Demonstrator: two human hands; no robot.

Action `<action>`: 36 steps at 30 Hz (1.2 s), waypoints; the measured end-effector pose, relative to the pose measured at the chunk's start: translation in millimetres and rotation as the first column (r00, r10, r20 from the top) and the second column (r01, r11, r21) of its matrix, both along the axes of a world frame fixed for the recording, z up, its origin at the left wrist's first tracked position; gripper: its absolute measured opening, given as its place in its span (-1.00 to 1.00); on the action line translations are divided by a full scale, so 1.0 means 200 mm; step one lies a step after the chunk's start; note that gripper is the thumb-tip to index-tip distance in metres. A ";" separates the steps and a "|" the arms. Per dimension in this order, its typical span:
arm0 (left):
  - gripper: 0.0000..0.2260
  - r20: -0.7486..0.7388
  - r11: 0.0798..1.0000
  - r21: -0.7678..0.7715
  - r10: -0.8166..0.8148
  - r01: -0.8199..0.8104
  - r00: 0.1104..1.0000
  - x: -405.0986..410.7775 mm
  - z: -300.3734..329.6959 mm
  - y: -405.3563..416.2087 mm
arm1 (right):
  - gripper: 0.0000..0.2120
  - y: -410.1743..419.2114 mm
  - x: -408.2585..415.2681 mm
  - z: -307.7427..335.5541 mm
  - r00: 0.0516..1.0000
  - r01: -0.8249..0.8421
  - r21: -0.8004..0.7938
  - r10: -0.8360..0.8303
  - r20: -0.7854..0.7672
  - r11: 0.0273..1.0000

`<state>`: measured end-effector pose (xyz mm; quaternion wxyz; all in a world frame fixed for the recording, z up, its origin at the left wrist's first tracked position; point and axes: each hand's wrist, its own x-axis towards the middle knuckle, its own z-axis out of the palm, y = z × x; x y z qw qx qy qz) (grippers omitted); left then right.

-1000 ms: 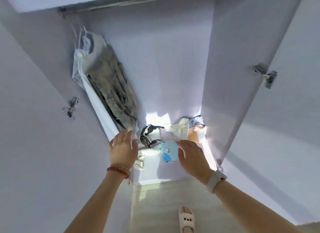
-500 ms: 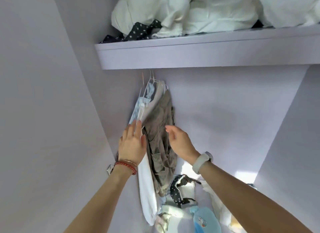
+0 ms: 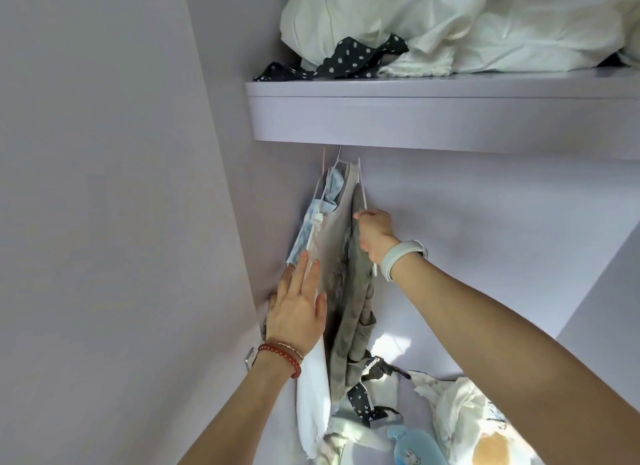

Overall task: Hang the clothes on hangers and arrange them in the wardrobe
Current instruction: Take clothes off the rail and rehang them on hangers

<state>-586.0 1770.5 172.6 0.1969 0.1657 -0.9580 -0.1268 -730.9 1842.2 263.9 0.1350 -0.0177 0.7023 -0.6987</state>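
Grey garment (image 3: pixel 349 291) hanging on a white hanger (image 3: pixel 364 201) under the shelf (image 3: pixel 415 118), last in a tight bunch at the left end of the wardrobe. Beside it a beige garment (image 3: pixel 332 229), then a blue one (image 3: pixel 311 218) against the side wall. Right hand (image 3: pixel 375 234) curled round the hanger's arm near the grey shoulder. Left hand (image 3: pixel 298 305) flat, fingers straight, pressing the beige and blue pieces toward the wall. Probably spacing the hangers. Best done by holding the bunch back with the flat palm, sliding the grey hanger right along the rail, hidden behind the shelf, keeping the hook seated, avoiding tugging cloth off. Below, loose clothes (image 3: pixel 450 412) heaped on the floor, white bedding (image 3: pixel 450 21) above.
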 end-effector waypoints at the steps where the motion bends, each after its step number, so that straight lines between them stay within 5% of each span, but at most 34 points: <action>1: -0.50 0.014 1.000 0.011 -0.008 0.008 1.000 0.00 -0.01 0.00 | -0.76 0.02 -0.02 -0.02 0.989 0.067 0.084 -0.056 -0.136 0.994; 6: -0.50 0.063 0.999 0.038 -0.032 0.030 0.998 -0.01 -0.01 0.04 | -0.74 0.20 -0.09 -0.08 0.933 0.178 0.104 -0.133 -0.335 0.979; 16: -0.49 0.084 0.994 0.110 -0.030 0.020 0.996 -0.11 -0.03 0.18 | -0.65 0.59 -0.11 -0.17 0.895 0.185 0.086 -0.132 -0.427 0.979; 20: -0.62 -0.199 0.996 0.083 -0.016 0.033 0.980 -0.11 -0.04 0.30 | -0.59 0.82 0.06 -0.40 0.859 0.227 0.179 -0.111 -0.499 0.957; 23: -0.65 -0.381 0.979 0.054 -0.163 0.198 0.910 -0.11 -0.06 0.43 | -0.56 1.03 0.22 -0.55 0.854 0.287 0.274 -0.115 -0.508 0.918; 30: -0.64 -0.271 0.779 0.206 -0.536 0.592 0.800 -0.10 -0.18 0.82 | -0.52 1.49 0.81 -0.82 0.883 0.444 0.474 -0.279 -0.378 0.760; 36: -0.58 -0.162 0.511 0.332 -0.797 0.793 0.582 0.13 -0.29 1.30 | -0.59 1.79 1.46 -0.93 0.855 0.519 0.576 -0.396 -0.336 0.632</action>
